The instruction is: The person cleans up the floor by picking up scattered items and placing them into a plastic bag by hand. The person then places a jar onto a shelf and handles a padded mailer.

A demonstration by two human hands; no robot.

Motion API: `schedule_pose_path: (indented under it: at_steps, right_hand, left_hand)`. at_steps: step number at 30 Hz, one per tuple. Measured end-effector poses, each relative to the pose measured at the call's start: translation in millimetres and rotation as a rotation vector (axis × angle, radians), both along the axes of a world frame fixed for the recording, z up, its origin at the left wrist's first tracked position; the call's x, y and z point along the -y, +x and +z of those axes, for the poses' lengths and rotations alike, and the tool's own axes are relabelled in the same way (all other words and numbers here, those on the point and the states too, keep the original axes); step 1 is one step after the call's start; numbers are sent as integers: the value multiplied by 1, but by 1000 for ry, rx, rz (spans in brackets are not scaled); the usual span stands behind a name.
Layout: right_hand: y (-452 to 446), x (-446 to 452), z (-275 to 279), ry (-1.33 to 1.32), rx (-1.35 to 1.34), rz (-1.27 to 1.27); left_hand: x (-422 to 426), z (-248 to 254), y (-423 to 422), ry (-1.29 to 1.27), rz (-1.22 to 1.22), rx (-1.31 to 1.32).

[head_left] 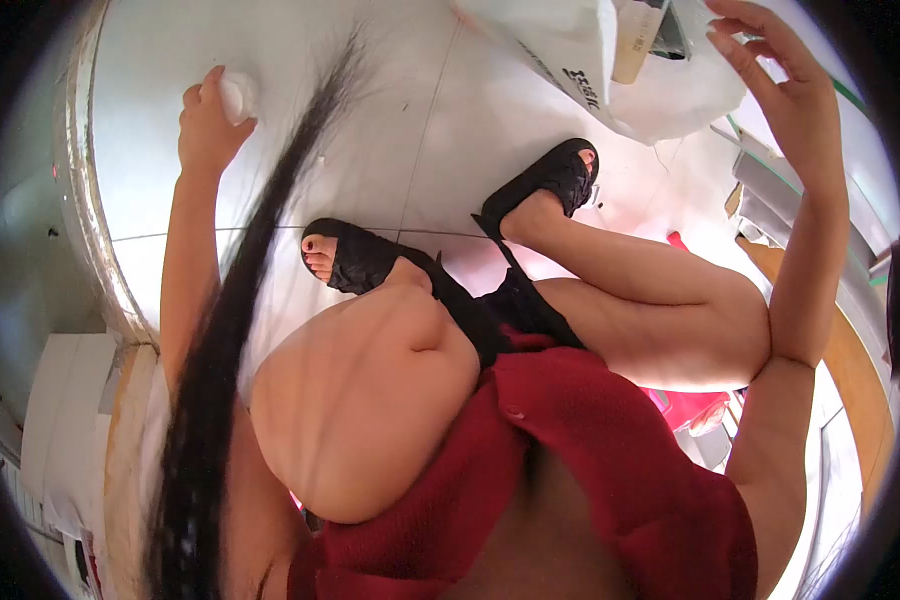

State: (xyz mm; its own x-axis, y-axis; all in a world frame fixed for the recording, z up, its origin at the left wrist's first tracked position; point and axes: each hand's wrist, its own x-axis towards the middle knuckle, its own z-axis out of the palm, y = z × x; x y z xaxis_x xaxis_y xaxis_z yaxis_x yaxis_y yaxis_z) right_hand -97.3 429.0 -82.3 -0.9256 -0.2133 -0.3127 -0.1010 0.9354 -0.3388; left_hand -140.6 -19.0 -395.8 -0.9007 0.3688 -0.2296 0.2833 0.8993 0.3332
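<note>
My left hand (208, 125) is low over the pale floor at the upper left, fingers curled round a small white wad (237, 97) that looks like crumpled tissue. At the upper right, a white plastic bag (660, 115) with dark printing stands open on the floor. A beige box-like item (638, 40) and something dark show inside it. My right hand (785, 85) is at the bag's right rim, its fingers bent and seemingly pinching the thin plastic. The exact contact is hard to make out.
My feet, in black sandals (360, 262), rest on the tiled floor (390, 130) between my hands. A dark hank of hair (260, 250) hangs across the left of the view. A pale cabinet edge (95, 200) runs along the left, and grey shelving (770, 185) stands at the right.
</note>
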Motion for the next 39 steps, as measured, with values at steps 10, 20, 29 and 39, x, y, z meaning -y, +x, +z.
schedule_pose_path:
  at_steps: [10, 20, 29, 39]
  right_hand:
    - [224, -156, -186, -520, 388, -1169]
    - [347, -83, -335, 332, 310, -1209]
    - [245, -88, -251, -914, 124, -1531]
    - [104, -77, -70, -787, -667, -663]
  left_hand:
    - [-11, -16, 5, -149, 80, 20]
    - [-13, -13, 10, -194, 13, 40]
    - [-64, 28, 39, 93, -72, 123]
    - [-197, 166, 57, 329, -319, 400]
